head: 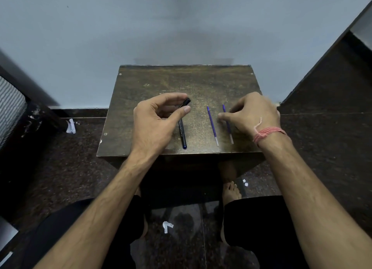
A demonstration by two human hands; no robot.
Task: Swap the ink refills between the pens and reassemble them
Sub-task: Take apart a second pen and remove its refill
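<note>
**Hands and pen parts on the wooden table**

Pale blue-grey wall fills the background; a small dark wooden table stands against it on a dark speckled floor. Both forearms reach in from the bottom of the view, bare, palms turned down over the tabletop.

Left hand: positioned over the left half of the table, wrist just inside the near edge. The fingers curl forward in an arc, with the thumb extended across beneath them. Thumb tip and index fingertip are close together around the far, black end of the pen body. Whether they actually press on it cannot be determined. The pen body is dark, lies roughly front to back on the table, and shows white lettering along its side and a blue near end.

Right hand: positioned over the right half of the table, knuckles raised, fingers bent downward and pointing left. The fingertips come down at the middle of the right refill; contact appears likely, but a closed grip cannot be confirmed. A pink thread band is tied around the right wrist.

Left refill: purple, with a clear near end, lying free on the table between the pen body and the right refill, roughly parallel to both and touching neither.
</note>
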